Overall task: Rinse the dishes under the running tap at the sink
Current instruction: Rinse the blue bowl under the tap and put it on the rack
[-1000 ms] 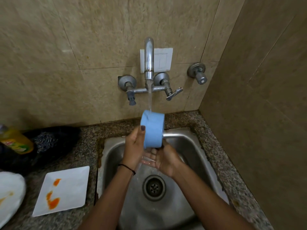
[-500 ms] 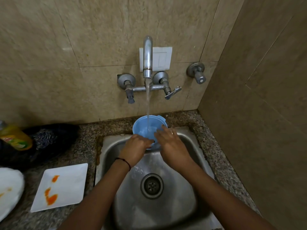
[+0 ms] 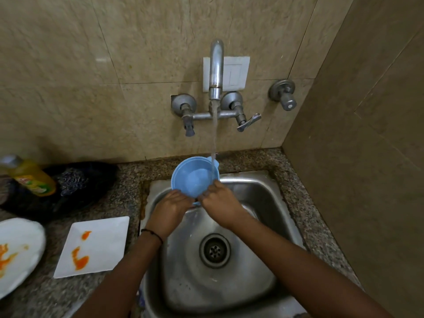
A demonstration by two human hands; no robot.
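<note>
A light blue plastic bowl (image 3: 193,177) is held over the back of the steel sink (image 3: 263,198), mouth up and tilted toward me. Water from the wall tap (image 3: 216,67) runs onto its right rim. My left hand (image 3: 173,208) grips the bowl's near left rim with curled fingers. My right hand (image 3: 220,200) grips the near right rim, fingers over the edge. A square white plate (image 3: 96,246) smeared with orange sauce lies on the counter left of the sink. A round white plate (image 3: 16,251) with orange stains sits at the far left edge.
A yellow dish-soap bottle (image 3: 32,177) lies by a dark scrubber heap (image 3: 75,180) on the granite counter at the left. The drain (image 3: 215,250) is in the sink's middle. A tiled side wall (image 3: 358,157) closes the right. A spare valve (image 3: 284,94) sticks out right of the tap.
The bowl was on edge under the stream a second ago; it now sits mouth up and has shifted a little left, so the water hits its right rim. Both hands moved to the near rim.
</note>
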